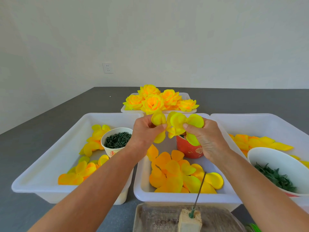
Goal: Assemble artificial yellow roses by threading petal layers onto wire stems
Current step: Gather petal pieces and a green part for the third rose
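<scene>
Both hands [175, 131] pinch a yellow petal layer [177, 124] above white trays [50, 164] on grey table [41, 128], white wall [150, 39] behind.

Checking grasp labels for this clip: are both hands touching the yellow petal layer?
Touching. The head view shows the left hand and right hand each pinching the petal layer between thumb and fingers.

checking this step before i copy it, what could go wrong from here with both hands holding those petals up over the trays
1. Both hands, left and right, pinch the yellow petals only at their edges, so a layer could slip and fall into the middle tray.
2. The wire stem stands tilted in a small block; lowering the petals could knock it over.
3. The red cup sits right below the hands and might get tipped.
</scene>
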Action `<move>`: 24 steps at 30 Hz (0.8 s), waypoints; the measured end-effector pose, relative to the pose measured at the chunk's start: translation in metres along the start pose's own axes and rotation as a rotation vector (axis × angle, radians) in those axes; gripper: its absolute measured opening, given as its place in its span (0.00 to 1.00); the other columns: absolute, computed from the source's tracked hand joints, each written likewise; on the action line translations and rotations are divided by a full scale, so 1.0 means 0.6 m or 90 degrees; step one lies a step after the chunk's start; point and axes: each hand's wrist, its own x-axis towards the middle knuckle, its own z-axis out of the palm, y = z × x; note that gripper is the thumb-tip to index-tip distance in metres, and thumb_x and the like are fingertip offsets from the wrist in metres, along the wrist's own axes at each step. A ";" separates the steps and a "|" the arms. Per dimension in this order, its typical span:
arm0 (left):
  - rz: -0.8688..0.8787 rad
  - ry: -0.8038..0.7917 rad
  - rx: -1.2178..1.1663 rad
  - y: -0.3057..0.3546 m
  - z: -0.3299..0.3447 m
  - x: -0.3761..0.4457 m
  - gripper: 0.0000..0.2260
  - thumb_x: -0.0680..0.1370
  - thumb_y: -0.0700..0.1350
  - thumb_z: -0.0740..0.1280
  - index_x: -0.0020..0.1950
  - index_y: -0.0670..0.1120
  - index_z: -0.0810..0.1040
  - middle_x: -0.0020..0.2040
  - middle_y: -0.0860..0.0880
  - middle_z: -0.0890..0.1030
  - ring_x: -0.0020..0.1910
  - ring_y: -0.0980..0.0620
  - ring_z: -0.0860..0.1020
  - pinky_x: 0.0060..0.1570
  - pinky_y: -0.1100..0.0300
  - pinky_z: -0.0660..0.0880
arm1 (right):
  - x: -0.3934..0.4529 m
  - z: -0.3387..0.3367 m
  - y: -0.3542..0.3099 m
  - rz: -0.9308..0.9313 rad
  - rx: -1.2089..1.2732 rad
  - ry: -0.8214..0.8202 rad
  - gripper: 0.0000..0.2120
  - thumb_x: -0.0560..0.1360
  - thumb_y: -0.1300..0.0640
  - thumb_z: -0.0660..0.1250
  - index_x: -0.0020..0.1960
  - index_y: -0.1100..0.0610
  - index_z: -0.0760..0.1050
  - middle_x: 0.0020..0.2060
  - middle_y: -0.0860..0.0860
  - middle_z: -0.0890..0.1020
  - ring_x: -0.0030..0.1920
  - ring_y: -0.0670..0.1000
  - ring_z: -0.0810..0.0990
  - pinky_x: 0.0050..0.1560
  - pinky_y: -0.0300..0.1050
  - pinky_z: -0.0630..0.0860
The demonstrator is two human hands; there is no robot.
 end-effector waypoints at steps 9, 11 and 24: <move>0.010 0.035 0.037 -0.002 0.000 0.003 0.03 0.71 0.33 0.71 0.42 0.39 0.79 0.42 0.34 0.81 0.38 0.44 0.77 0.41 0.49 0.77 | 0.004 -0.005 0.007 -0.041 -0.072 0.067 0.11 0.71 0.63 0.71 0.40 0.46 0.77 0.37 0.50 0.82 0.40 0.51 0.79 0.42 0.43 0.75; 0.012 0.044 0.038 -0.001 0.000 0.003 0.04 0.70 0.33 0.72 0.43 0.37 0.79 0.43 0.33 0.81 0.38 0.43 0.78 0.42 0.47 0.77 | 0.005 -0.005 0.007 -0.043 -0.070 0.082 0.11 0.71 0.62 0.71 0.40 0.46 0.77 0.37 0.50 0.82 0.40 0.51 0.79 0.42 0.43 0.75; 0.026 0.045 0.008 0.003 0.004 0.002 0.06 0.70 0.31 0.71 0.39 0.41 0.78 0.41 0.37 0.81 0.38 0.44 0.77 0.42 0.50 0.77 | 0.015 -0.005 0.011 -0.045 -0.099 0.140 0.05 0.71 0.61 0.72 0.46 0.53 0.79 0.42 0.56 0.82 0.45 0.58 0.80 0.49 0.55 0.78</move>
